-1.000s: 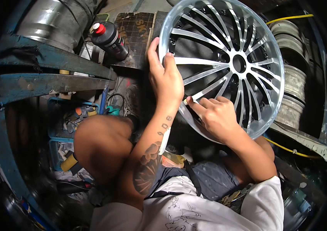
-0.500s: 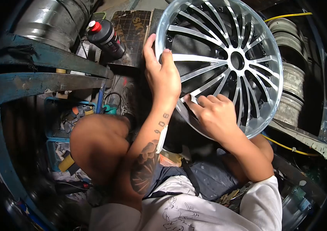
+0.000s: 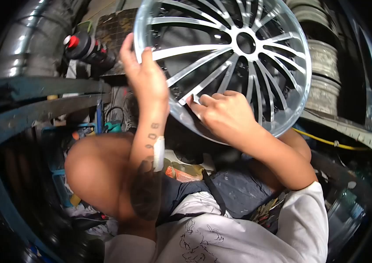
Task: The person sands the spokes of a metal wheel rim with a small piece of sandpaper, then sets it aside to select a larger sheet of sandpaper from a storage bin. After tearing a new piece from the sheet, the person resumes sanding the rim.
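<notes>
A silver alloy wheel rim [image 3: 190, 50] with many thin spokes and dark gaps between them faces up toward me. My left hand [image 3: 148, 83] is wrapped round its left edge, the thumb on the near side of the lip and the fingers at the outside. Near the lower left of the wheel, my right hand [image 3: 229, 115] has its fingers curled, pinching a small whitish piece of sheet [image 3: 196, 100] against the outer end of a spoke. Whether that piece is cloth or abrasive paper I cannot tell.
A dark bottle with a red cap [image 3: 83, 48] stands at the left on a worn board. Blue metal bars [image 3: 41, 90] run along the left. More wheels [image 3: 322, 72] are stacked at the right, above a yellow hose [image 3: 348, 146]. A clear plastic bottle [image 3: 348, 206] is at lower right.
The view has shifted, so the wheel and both hands appear farther left and slightly higher. Both hands keep their holds, the right at the same spoke end.
</notes>
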The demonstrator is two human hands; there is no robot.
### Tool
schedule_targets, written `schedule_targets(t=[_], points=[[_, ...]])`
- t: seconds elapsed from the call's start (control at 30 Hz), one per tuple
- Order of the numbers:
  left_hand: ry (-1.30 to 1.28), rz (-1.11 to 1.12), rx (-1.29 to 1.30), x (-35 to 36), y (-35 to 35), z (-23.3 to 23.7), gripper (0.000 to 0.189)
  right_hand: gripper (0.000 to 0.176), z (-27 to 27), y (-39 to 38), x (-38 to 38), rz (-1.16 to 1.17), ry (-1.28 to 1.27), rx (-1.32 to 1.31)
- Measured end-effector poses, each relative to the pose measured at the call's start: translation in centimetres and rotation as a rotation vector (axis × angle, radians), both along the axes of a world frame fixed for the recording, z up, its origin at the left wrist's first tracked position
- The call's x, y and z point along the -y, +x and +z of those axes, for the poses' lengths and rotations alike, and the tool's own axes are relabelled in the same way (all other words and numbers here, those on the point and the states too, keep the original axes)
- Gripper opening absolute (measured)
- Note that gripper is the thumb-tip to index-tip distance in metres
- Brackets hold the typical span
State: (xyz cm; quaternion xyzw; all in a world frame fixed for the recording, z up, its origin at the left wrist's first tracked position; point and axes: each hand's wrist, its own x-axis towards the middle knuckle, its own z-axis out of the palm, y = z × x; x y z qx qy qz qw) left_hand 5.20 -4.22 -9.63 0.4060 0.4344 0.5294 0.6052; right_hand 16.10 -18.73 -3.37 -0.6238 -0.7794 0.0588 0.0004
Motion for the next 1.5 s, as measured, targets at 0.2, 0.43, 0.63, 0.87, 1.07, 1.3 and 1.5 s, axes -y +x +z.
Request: schedule_targets(t=[0.2, 0.43, 0.63, 0.87, 1.07, 1.3, 1.5], points=[[-0.047, -0.053, 0.07, 0.0, -0.2, 0.8, 0.052, 0.024, 3.5, 3.1, 0.2, -0.331, 0.05, -0.79], [-0.052, -0.034, -0.012, 0.0, -0.1, 1.4, 0.056, 0.028, 2.0, 3.4, 0.4, -0.742, -0.338, -1.55], [-0.043, -0.024, 0.016, -0.1, 0.2, 1.2, 0.055, 0.027, 1.4, 2.6, 0.7, -0.685, -0.409, -1.765], [-0.005, 0.001, -0.04, 0.0, 0.1, 0.6, 0.053, 0.018, 0.8, 1.9, 0.2, -0.859, -0.474, -1.892], [-0.03, 0.015, -0.111, 0.2, 0.0, 1.1, 0.055, 0.016, 0.7, 1.1, -0.1, -0.403, -0.062, -0.69], [0.016, 0.015, -0.096, 0.2, 0.1, 0.9, 0.055, 0.035, -0.7, 0.3, 0.0, -0.113, 0.049, -0.329], [0.05, 0.027, -0.113, 0.1, 0.1, -0.1, 0.058, 0.032, 0.1, -0.4, -0.3, 0.004, 0.025, 0.028]])
